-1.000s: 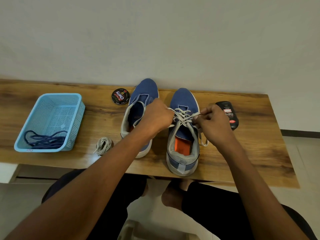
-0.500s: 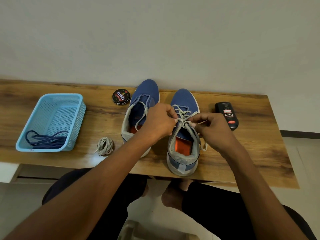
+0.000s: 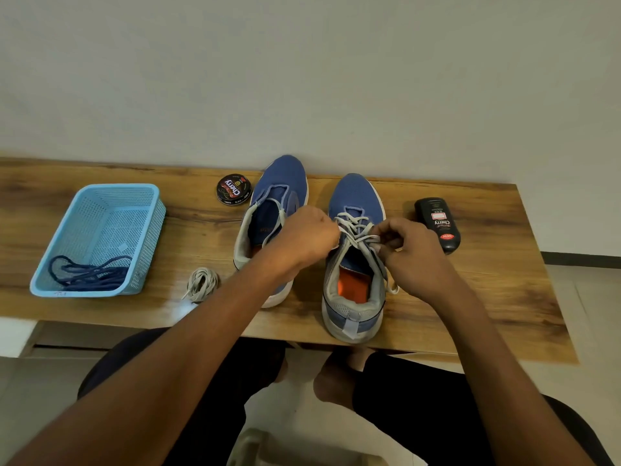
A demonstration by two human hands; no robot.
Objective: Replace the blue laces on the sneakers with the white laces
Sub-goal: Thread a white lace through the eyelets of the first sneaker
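Note:
Two blue sneakers stand side by side on the wooden table. The right sneaker [image 3: 356, 200] carries a white lace [image 3: 357, 230] crossed through its eyelets. My left hand [image 3: 304, 235] grips the lace at the shoe's left side, fingers curled. My right hand [image 3: 408, 245] pinches the lace at the right side, over the upper eyelets. The left sneaker [image 3: 282, 186] has no lace and is partly hidden by my left hand. A coiled white lace [image 3: 201, 284] lies on the table left of it. The blue laces [image 3: 89, 272] lie in a light blue basket [image 3: 141, 210].
A round shoe polish tin [image 3: 234, 189] sits behind the left sneaker. A black polish bottle [image 3: 437, 223] lies right of the right sneaker, close to my right hand. The table's front edge [image 3: 437, 353] runs just below the sneakers' heels, with my knees under it.
My right hand moved in from the shoe's right side to the upper eyelets, keeping the lace. My left hand stayed at the shoe's left side with only small shifts.

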